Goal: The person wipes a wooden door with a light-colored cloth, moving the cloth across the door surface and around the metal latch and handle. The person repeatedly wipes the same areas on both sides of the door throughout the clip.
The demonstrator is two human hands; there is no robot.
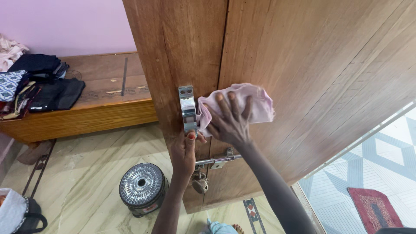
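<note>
A wooden door (303,65) fills the upper right of the head view. My right hand (229,119) presses a pink cloth (255,102) flat against the door, fingers spread over it. Just left of the cloth, a shiny metal handle (188,108) is fixed upright on the door. My left hand (184,151) grips the lower end of that handle, thumb on the metal. Below both hands a metal sliding bolt (219,160) crosses the door, and a brass padlock (200,185) hangs from it.
A round metal heater (143,188) stands on the marble floor below the door. A low wooden bench (86,112) along the pink wall carries folded clothes (39,84). A bag (17,212) sits bottom left. A red mat (375,208) lies on tiles outside.
</note>
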